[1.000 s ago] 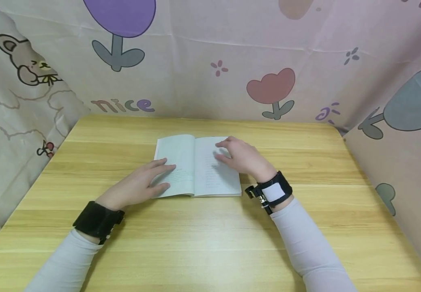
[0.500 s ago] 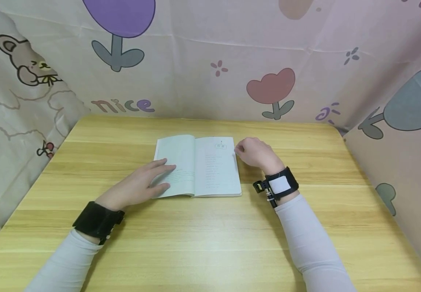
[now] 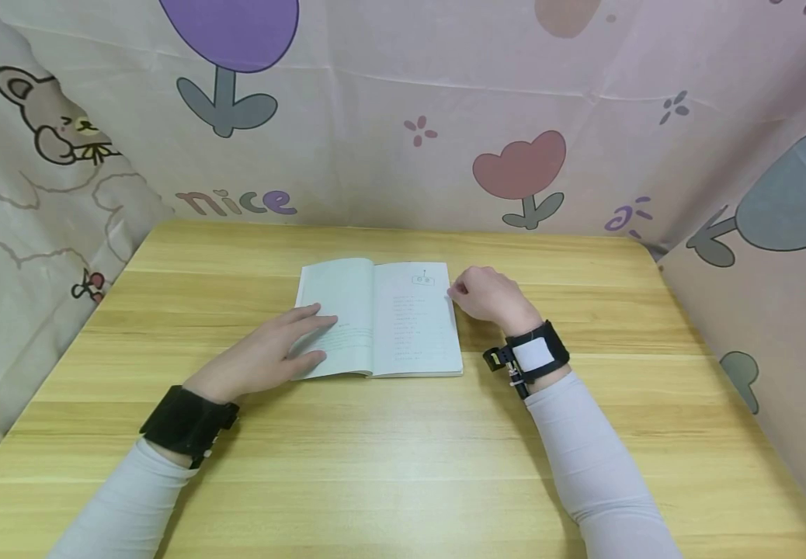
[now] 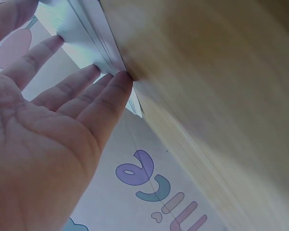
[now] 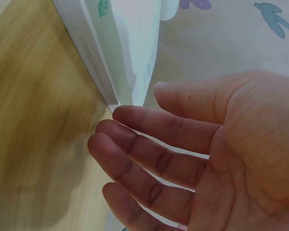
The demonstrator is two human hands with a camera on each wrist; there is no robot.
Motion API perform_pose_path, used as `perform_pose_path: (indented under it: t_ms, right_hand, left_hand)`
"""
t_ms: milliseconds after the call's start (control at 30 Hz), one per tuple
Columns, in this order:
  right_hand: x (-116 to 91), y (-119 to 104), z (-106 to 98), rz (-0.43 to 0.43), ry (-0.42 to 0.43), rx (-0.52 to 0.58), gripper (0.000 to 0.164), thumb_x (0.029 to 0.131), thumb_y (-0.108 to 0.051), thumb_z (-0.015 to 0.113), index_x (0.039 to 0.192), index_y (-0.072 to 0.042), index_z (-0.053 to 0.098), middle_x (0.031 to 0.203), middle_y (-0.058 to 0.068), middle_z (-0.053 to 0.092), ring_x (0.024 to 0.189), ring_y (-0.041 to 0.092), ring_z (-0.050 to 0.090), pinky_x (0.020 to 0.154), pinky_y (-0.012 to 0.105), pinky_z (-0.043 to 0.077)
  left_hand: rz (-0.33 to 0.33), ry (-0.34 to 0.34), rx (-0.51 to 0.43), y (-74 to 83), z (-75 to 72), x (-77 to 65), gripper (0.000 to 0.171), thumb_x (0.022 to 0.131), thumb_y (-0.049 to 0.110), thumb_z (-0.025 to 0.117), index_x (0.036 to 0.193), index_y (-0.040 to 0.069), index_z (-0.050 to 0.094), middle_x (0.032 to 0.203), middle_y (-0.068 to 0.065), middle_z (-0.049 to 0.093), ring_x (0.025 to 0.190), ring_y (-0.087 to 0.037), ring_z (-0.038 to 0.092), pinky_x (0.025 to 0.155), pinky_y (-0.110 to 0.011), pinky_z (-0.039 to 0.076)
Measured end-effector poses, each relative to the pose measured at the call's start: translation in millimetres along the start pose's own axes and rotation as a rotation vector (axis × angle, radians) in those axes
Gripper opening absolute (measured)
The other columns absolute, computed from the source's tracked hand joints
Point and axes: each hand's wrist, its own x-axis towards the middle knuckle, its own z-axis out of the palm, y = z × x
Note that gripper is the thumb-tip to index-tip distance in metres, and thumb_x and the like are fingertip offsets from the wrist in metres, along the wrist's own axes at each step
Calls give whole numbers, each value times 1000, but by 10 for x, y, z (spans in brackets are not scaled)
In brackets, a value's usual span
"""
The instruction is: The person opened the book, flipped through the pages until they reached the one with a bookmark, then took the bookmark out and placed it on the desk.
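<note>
An open book (image 3: 415, 334) lies on the wooden table, with pale printed pages and a small drawing near the top of the right page. My left hand (image 3: 255, 359) rests on the left page (image 3: 338, 291), fingers spread; in the left wrist view its little finger (image 4: 108, 103) lies at the page edges. Beside the book's upper right edge is my right hand (image 3: 492, 296). The right wrist view shows its loosely bent fingers (image 5: 149, 166) holding nothing, the index fingertip right at the book's corner (image 5: 116, 103) and the thumb (image 5: 188, 101) apart from it.
The wooden table (image 3: 389, 458) extends around the book on all sides. A printed cloth (image 3: 375, 171) with flowers and the word "nice" hangs behind it and along both sides. Each wrist wears a black strap, the right one (image 3: 536, 353) with a small camera.
My right hand has drawn back from over the right page to the book's right edge, uncovering the small drawing, and has barely moved since. My left hand has stayed in place.
</note>
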Motion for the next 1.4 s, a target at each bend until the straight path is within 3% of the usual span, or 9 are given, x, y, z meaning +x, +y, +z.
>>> perform_pose_path:
  t_ms: [333, 533, 700, 833, 933, 1200, 1400]
  right_hand:
    - [-11, -16, -14, -3, 6, -4, 44, 99, -30, 53, 59, -14, 45, 54, -2, 35, 50, 14, 40, 48, 28, 32]
    - [-37, -28, -57, -2, 16, 12, 39, 99, -32, 53, 65, -13, 55, 55, -2, 39, 50, 14, 41, 48, 28, 34]
    - [-65, -44, -100, -10, 41, 27, 29, 99, -33, 53, 95, -11, 72, 68, 1, 55, 60, 17, 50, 55, 31, 41]
    - [-86, -74, -146, -29, 83, 46, 32, 98, -33, 53, 113, -10, 70, 90, 1, 66, 73, 17, 57, 62, 33, 45]
    - [-99, -102, -175, -43, 121, 54, 33, 99, -35, 52, 113, -12, 70, 93, -1, 67, 74, 15, 58, 61, 32, 45]
    - [-168, -234, -243, -161, 167, 86, 37, 103, -38, 43, 106, -14, 70, 80, -4, 65, 59, 15, 52, 49, 32, 39]
    - [-214, -327, -279, -225, 181, 134, 38, 104, -40, 39, 103, -16, 69, 83, -5, 66, 68, 10, 57, 56, 30, 45]
  left_hand:
    - [-7, -9, 5, -4, -2, -3, 58, 96, 35, 59, 147, 13, 44, 151, -18, 30, 135, -36, 30, 103, -54, 30]
    - [-4, -8, 4, 3, -5, -4, 58, 96, 35, 59, 147, 13, 43, 151, -18, 30, 135, -36, 30, 103, -54, 31]
    - [-2, -8, 6, 3, -7, -5, 58, 96, 35, 58, 147, 12, 44, 151, -18, 30, 135, -35, 30, 103, -54, 30]
    - [-7, -11, 2, 7, -8, -4, 58, 96, 35, 59, 147, 12, 44, 151, -19, 30, 135, -36, 30, 103, -54, 30]
    - [-9, -12, 2, 13, -11, -8, 58, 96, 34, 58, 147, 12, 44, 151, -18, 29, 135, -36, 30, 103, -54, 30]
    - [-15, -10, 3, 21, -10, -11, 57, 95, 34, 59, 146, 13, 44, 151, -18, 30, 134, -36, 31, 103, -54, 31]
    - [-14, -5, 3, 21, -11, -9, 57, 95, 33, 60, 146, 13, 44, 151, -19, 31, 134, -36, 31, 103, -54, 31]
